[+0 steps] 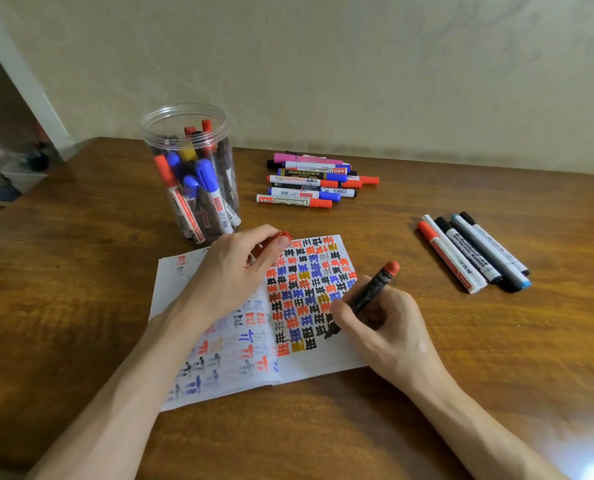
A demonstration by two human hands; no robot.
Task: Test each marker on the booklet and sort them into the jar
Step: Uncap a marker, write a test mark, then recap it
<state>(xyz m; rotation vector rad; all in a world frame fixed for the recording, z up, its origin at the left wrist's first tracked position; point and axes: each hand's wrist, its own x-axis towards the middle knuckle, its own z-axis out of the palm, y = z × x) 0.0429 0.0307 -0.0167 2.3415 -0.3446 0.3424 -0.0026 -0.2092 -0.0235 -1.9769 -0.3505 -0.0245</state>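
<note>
1. Booklet (pixel 323 362), flat paper thick with inked marks, lies open near the wooden table's (pixel 80 271) front edge.
2. Right hand (pixel 385 327) grips a dark marker (pixel 375 287), tip on the page.
3. Left hand (pixel 240 271) pinches a red cap (pixel 283 236) over the booklet.
4. Clear round jar (pixel 183 107) stands just behind the booklet, toward the back-left corner.

Dim warm light; wide-angle edge bending; soft, blurry corners.

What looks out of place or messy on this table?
Nothing really stands out. The jar stands upright, loose markers lie in a far pile and a right-hand row, the booklet lies flat. Only its left page looks odd: marks there are faint and smeared.
</note>
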